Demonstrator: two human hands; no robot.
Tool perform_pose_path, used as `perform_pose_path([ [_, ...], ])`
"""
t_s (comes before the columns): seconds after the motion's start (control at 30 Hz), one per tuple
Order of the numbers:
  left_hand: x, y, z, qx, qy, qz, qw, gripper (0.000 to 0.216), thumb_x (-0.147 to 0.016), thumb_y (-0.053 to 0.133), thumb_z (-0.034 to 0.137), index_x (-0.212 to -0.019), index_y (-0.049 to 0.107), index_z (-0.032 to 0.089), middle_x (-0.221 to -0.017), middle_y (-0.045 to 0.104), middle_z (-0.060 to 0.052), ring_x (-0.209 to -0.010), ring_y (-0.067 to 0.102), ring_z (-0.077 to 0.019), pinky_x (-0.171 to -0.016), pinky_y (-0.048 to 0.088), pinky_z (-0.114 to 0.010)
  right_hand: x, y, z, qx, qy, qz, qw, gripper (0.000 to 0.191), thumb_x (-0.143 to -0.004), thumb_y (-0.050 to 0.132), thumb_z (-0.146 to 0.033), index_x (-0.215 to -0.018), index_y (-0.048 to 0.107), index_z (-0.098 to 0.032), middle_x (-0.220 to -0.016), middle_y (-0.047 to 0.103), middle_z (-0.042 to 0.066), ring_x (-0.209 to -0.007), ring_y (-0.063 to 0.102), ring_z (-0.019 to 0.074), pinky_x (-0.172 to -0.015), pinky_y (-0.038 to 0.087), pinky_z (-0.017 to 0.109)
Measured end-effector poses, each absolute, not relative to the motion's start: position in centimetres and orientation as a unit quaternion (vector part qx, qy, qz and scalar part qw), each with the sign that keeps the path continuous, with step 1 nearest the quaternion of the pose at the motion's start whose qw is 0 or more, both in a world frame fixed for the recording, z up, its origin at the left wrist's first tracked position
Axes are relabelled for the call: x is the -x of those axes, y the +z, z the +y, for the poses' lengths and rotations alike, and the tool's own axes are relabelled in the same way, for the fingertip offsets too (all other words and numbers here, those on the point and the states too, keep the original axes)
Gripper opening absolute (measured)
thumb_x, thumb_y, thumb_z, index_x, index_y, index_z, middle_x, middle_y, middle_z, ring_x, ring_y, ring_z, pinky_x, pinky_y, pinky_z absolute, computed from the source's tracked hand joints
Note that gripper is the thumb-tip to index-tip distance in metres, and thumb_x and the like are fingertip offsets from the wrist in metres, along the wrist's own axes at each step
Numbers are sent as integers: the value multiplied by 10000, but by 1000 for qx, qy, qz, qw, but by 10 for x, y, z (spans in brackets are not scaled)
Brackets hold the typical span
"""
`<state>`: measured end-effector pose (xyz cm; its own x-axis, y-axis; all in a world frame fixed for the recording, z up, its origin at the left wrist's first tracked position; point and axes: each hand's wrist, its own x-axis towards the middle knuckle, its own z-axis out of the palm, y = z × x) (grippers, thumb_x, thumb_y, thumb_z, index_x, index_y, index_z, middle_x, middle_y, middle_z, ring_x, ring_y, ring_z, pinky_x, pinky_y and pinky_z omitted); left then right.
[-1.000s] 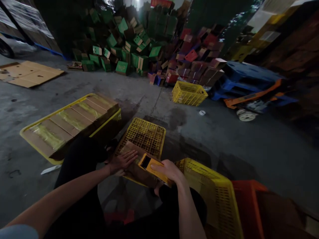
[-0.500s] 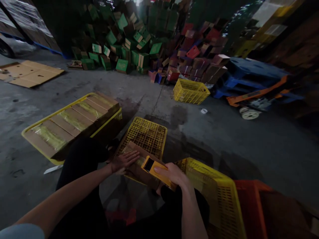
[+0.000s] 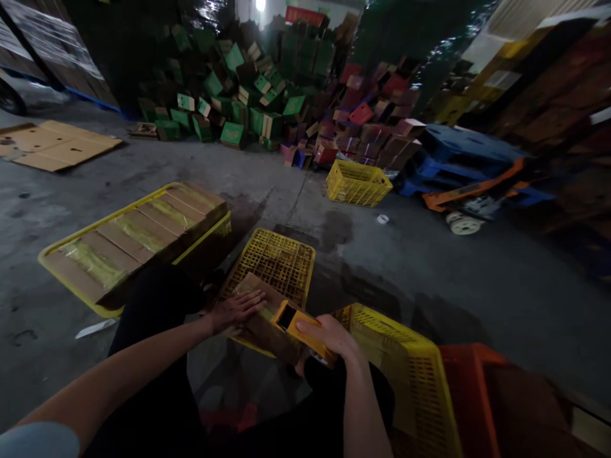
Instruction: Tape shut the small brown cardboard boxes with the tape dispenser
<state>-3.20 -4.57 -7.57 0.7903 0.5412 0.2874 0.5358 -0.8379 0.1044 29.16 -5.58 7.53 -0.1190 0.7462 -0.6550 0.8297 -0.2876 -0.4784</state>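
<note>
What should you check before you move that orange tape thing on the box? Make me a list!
1. Left hand flat on the brown cardboard box: ok.
2. Right hand wrapped around the orange handheld tape dispenser: ok.
3. Box lying on the yellow slotted plastic crate: ok.
4. Left fingertips apart from the dispenser: ok.
5. Tape stuck to the box: cannot tell, too dark.

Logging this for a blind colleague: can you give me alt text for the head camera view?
The left hand lies flat on a cardboard box while the right hand holds a yellow tool against it, over a yellow crate on a concrete floor. Green and red boxes are piled behind.
</note>
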Motion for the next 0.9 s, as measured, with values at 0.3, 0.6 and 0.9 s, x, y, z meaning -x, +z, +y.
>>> perform_pose_path([
  [0.3,31,-95,-51,-943,178,281,-7,639,-1020,485,270,-1594,233,149,-1543,453,-166,-1476,356,-268,-1173,374,-438,-291,78,-58,-639,-442,627,58,533,-813,639,-649,-880,761,-134,-803,745,64,-752,677,198,-561,396,218],
  [0.6,34,-90,-47,-953,160,257,-7,607,-1033,429,357,-1573,295,114,-1579,406,-145,-1484,339,-276,-1194,342,-424,-294,77,-62,-621,-531,575,36,479,-854,612,-616,-936,737,-161,-730,762,63,-641,710,197,-513,431,204],
  [0.9,34,-79,-47,-953,153,260,23,659,-1019,447,439,-1575,294,118,-1583,395,-151,-1493,318,-281,-1197,331,-433,-294,74,-65,-636,-562,528,29,478,-861,601,-618,-915,711,-156,-685,754,78,-626,711,208,-501,451,210],
])
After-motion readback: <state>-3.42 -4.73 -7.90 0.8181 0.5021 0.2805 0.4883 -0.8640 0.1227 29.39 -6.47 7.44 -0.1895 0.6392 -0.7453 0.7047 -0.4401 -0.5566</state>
